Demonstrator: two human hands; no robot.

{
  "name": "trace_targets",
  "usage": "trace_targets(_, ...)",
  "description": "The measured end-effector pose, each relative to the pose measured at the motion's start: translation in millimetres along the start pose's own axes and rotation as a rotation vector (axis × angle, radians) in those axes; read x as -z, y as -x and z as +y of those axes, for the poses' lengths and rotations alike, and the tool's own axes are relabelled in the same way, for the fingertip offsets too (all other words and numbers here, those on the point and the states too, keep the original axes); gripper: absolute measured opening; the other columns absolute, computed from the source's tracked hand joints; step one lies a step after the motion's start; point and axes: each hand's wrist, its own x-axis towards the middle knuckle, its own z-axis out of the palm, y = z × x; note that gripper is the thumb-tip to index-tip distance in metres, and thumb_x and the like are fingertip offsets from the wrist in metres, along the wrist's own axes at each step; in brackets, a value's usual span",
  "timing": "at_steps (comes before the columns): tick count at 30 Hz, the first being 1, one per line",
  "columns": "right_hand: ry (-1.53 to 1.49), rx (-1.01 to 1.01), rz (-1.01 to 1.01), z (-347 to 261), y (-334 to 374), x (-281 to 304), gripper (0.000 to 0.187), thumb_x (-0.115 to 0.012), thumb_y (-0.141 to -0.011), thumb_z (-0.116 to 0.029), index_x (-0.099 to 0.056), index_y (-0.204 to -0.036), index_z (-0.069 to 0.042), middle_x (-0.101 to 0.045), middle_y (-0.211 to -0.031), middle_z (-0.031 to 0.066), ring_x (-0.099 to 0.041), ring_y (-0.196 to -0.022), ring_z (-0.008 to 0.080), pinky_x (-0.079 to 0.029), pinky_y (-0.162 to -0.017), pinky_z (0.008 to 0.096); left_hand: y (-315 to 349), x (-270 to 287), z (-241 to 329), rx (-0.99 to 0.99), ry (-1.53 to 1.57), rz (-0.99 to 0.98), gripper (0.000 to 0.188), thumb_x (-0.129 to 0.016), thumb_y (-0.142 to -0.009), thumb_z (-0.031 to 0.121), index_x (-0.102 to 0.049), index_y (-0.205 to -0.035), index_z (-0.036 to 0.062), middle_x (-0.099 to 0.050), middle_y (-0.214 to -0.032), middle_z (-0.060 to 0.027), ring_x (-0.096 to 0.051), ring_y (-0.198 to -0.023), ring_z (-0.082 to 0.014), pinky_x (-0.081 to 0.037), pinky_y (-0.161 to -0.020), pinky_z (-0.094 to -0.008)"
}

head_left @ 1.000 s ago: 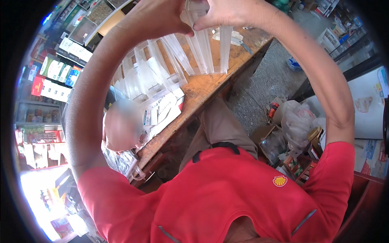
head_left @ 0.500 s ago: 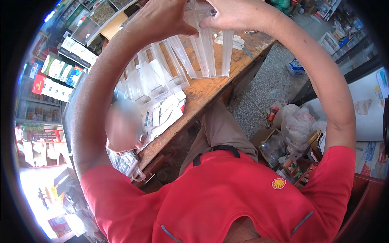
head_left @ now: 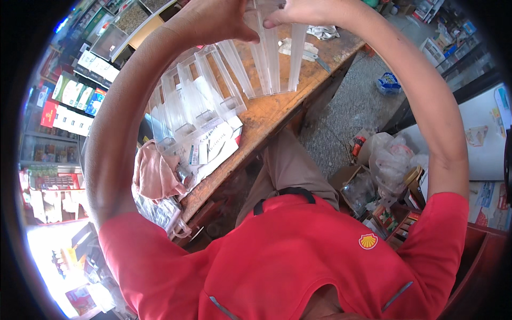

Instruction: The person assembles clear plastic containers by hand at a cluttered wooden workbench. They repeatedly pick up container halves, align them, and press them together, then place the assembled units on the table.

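Grip cannot be told for the left hand point(head_left: 224, 20) or right hand point(head_left: 304, 12), as most fingers are cut off by the view's upper edge. Between them, a clear plastic tray point(head_left: 274, 69) is seen on the wooden table point(head_left: 264, 114), beside another clear rack point(head_left: 212, 106).
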Motion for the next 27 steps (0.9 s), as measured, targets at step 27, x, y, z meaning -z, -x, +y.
trace_targets(27, 0.114, -0.042, -0.181, -21.2, -6.1, 7.9, 0.051, -0.079, -0.069, -0.032, -0.063, -0.098, 0.008, -0.067, -0.097, 0.0262, -0.067, -0.091, 0.0360, -0.055, -0.078, 0.0433, 12.9, 5.2, 8.6, 0.076, 0.085, 0.027, 0.062, -0.086, -0.061, 0.028, -0.063, -0.110, -0.0021, -0.069, -0.099, -0.0239, -0.066, -0.097, -0.0372, -0.051, -0.085, -0.0437)
